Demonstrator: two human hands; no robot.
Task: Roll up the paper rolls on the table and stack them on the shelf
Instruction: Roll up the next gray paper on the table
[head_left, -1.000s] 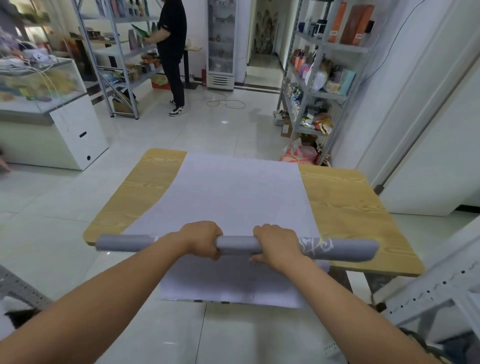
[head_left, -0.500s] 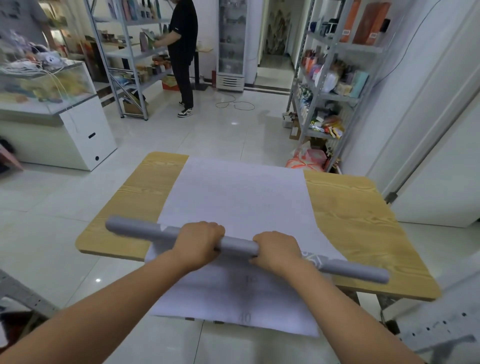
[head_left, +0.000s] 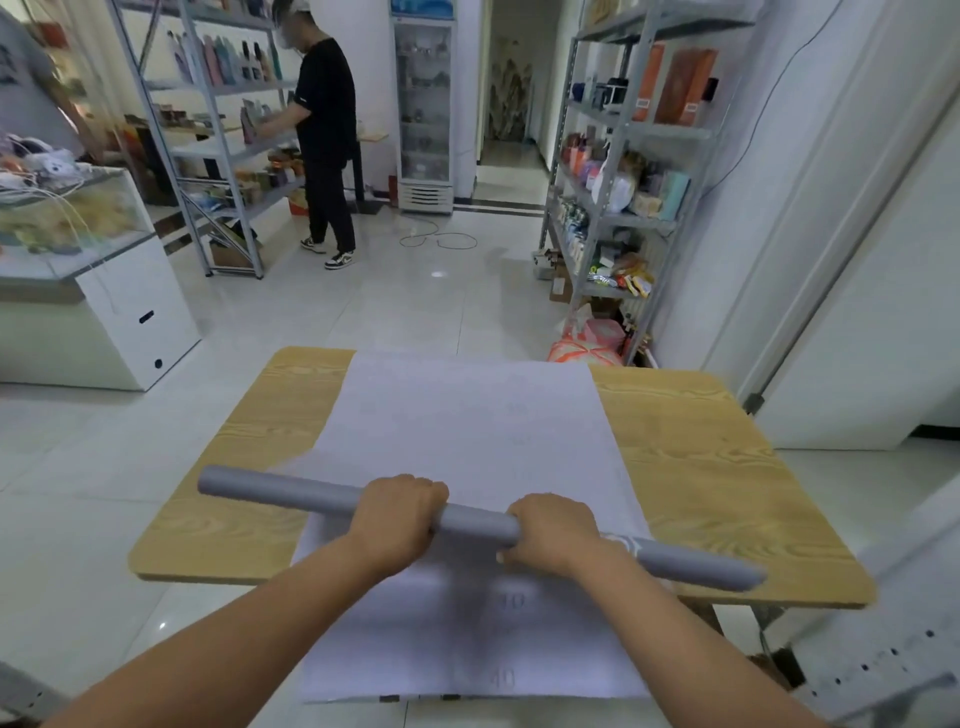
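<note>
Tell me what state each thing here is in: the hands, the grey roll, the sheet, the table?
Left hand: closed around the grey roll.
Right hand: closed around the same roll.
Grey roll: rolled up, held slanting over the sheet.
Paper sheet: spread flat, near edge hanging off the table.
Wooden table: standing, partly covered by the sheet.

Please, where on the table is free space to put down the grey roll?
Bare wood lies on both sides of the white sheet on the table: right strip wider, left narrower. The middle is covered; both hands grip the grey roll over it.
</note>
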